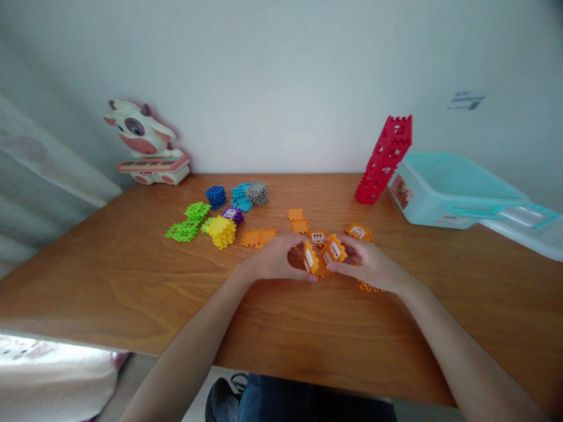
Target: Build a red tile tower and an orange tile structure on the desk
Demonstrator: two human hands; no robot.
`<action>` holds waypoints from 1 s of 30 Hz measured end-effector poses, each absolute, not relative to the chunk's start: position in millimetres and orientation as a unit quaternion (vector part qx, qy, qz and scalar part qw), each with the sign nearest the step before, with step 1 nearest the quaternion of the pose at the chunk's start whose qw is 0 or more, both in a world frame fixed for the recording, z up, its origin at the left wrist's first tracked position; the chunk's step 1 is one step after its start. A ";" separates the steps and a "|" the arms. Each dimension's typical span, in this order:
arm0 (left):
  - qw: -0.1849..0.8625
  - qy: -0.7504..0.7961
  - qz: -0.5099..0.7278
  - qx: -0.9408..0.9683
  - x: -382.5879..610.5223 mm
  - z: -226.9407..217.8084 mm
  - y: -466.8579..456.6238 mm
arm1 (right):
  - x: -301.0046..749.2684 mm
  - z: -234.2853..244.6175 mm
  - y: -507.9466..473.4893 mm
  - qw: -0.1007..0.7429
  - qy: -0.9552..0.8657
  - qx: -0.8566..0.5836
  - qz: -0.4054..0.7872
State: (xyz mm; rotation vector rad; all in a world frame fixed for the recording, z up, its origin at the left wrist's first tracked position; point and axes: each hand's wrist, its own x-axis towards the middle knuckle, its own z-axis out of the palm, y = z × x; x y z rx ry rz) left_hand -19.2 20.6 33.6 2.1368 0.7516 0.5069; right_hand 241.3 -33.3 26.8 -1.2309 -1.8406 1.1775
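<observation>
My left hand (281,258) pinches an orange building tile (310,258) with a white window insert, held tilted on edge. Facing it, my right hand (365,262) grips a second orange window tile (336,250) between thumb and fingers. The two tiles stand apart at the top, above more orange pieces lying between the hands. Just behind them is another orange window tile (318,237). Joined flat orange tiles (299,221) lie farther back, and another flat orange pair (259,237) rests left of my left hand. Beyond my right hand sits one more window tile (358,231).
Left on the wooden table (132,281) are yellow (221,231), green (185,230), purple (233,215), blue (215,196) and grey tiles (257,193). A tall red tile tower (385,158) stands beside a turquoise bin (448,187). A cow toy keyboard (149,146) stands back left.
</observation>
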 end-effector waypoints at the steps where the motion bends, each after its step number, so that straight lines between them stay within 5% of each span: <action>1: 0.385 0.293 0.202 0.851 -19.2 33.3 21.1 | 241.1 26.1 -33.4 0.319 -0.690 -0.468 0.451; 8: 0.328 0.214 0.210 0.896 -18.2 34.3 18.6 | 238.8 14.2 -28.1 0.351 -0.671 -0.481 0.442; 22: 0.376 0.199 0.154 0.892 -8.9 42.3 6.0 | 217.0 6.5 -29.5 0.391 -0.610 -0.489 0.486; 30: 0.243 0.171 0.109 0.948 -10.3 48.7 0.7 | 228.6 15.7 -28.5 0.330 -0.719 -0.514 0.333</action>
